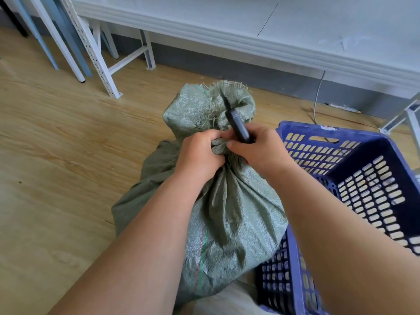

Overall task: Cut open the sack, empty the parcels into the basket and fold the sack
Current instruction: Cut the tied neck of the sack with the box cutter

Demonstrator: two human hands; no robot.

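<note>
A full green woven sack (231, 214) stands on the wooden floor in front of me, its neck gathered tight and its frayed top (204, 105) flopped away from me. My left hand (200, 153) grips the gathered neck from the left. My right hand (256, 148) holds a dark utility knife (236, 122), its blade pointing up and away over the sack's top. Both hands meet at the neck. A blue slotted plastic basket (372, 178) sits right beside the sack, with nothing seen inside it. No parcels show.
White metal rack legs (106, 64) stand at the back left. A white table edge (250, 44) runs along the back, with a grey cable (317, 98) hanging down to the floor. Bare wooden floor (68, 155) stretches to the left.
</note>
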